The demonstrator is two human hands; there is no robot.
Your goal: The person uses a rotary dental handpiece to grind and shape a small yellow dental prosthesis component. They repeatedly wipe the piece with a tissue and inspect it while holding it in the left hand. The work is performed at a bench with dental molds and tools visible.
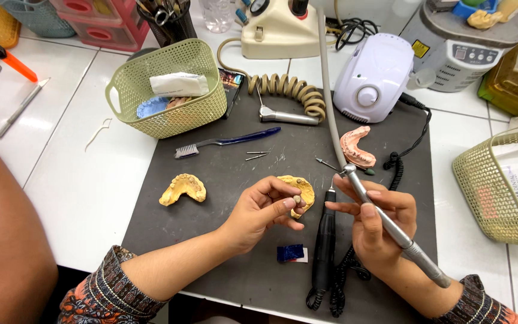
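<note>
My left hand (259,211) pinches a small tooth-like piece (297,198) between thumb and forefinger, just in front of a yellow dental cast (303,187) lying on the dark mat (223,180). My right hand (379,225) grips a silver dental handpiece (379,216) like a pen, its head near the small piece, its grey hose rising toward the back. A second yellow cast (183,188) lies to the left. A pink cast (357,147) sits further back on the mat. A black motor handpiece (325,240) lies between my hands.
A green basket (169,90) stands at the back left, another (499,192) at the right edge. A blue-handled brush (226,142), loose burs (258,156), a white motor unit (373,78), a cream unit with a coiled cord (277,30) and a small blue packet (291,253) lie around.
</note>
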